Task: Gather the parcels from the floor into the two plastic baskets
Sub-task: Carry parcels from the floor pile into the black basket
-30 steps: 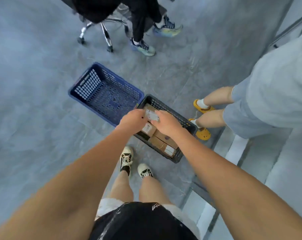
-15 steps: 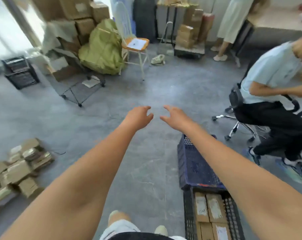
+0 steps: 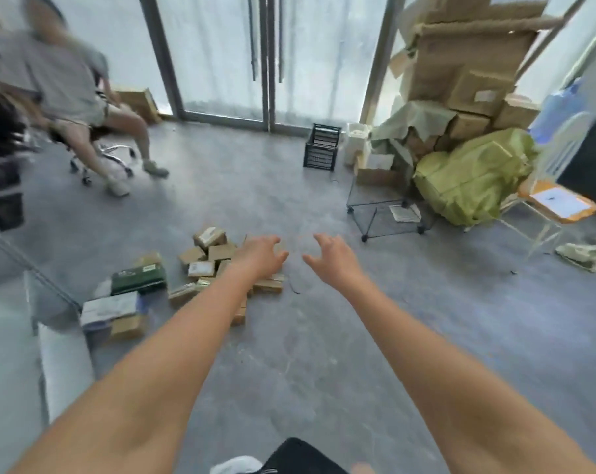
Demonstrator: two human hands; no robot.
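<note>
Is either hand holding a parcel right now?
No: the left hand and right hand are both spread and empty above the parcels.

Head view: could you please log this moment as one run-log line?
left hand: open, empty | right hand: open, empty | parcels: piled on floor, left hand above them | baskets: out of view

A storeroom or packing area of a small shipping business. Cardboard boxes (image 3: 467, 80) are stacked high against the wall beside a bulging green sack (image 3: 471, 176). Small parcels (image 3: 207, 258) lie in a heap on the bare grey concrete floor (image 3: 289, 354). A black plastic crate (image 3: 321, 151) stands before glass doors (image 3: 266, 56); a person sits on a swivel chair (image 3: 98, 148).
</note>
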